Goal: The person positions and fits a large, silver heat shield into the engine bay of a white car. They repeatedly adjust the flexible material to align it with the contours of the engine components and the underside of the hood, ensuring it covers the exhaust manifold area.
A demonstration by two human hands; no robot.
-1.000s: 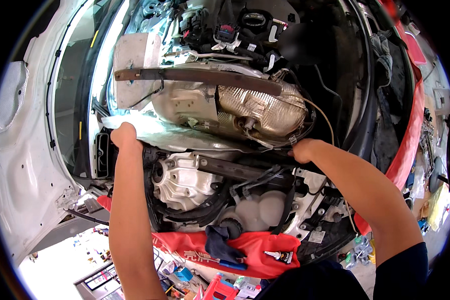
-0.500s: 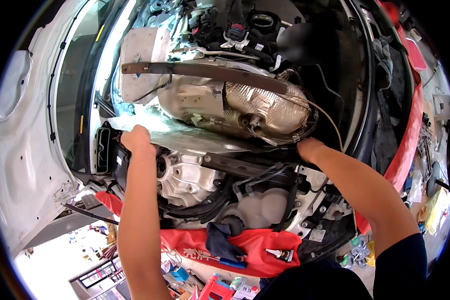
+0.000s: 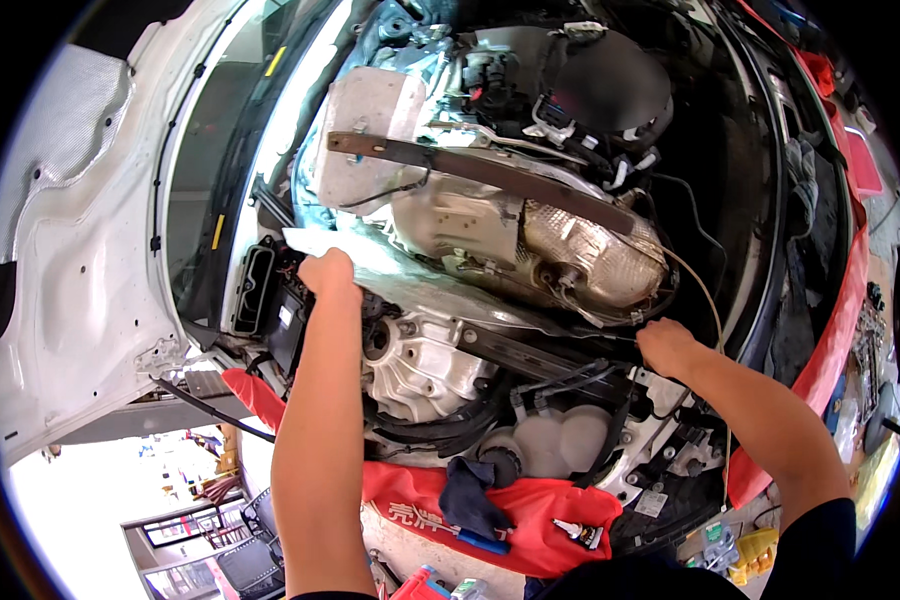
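Note:
I look down into a car's open engine bay. My left hand [image 3: 328, 273] grips the near-left edge of a crinkled silver heat-shield sheet [image 3: 420, 285] that lies across the bay. My right hand [image 3: 667, 345] holds the same sheet's thin dark edge at the right, beside a thin tan wire [image 3: 705, 290]. Below the sheet sits a cast aluminium gearbox housing [image 3: 420, 365]. Above it lies a foil-wrapped exhaust part [image 3: 590, 262] under a rusty flat metal bar [image 3: 480, 172].
A red fender cover [image 3: 530, 510] drapes the front edge, with a dark blue rag [image 3: 468, 498] on it. Another red cover [image 3: 830, 350] hangs along the right fender. The raised white bonnet [image 3: 70, 260] fills the left. Black hoses and a translucent reservoir [image 3: 560, 440] crowd the lower middle.
My left hand has slid to the right along the sheet's edge. My right hand has shifted slightly right and down. The view has swung, so the bay sits further right in the picture.

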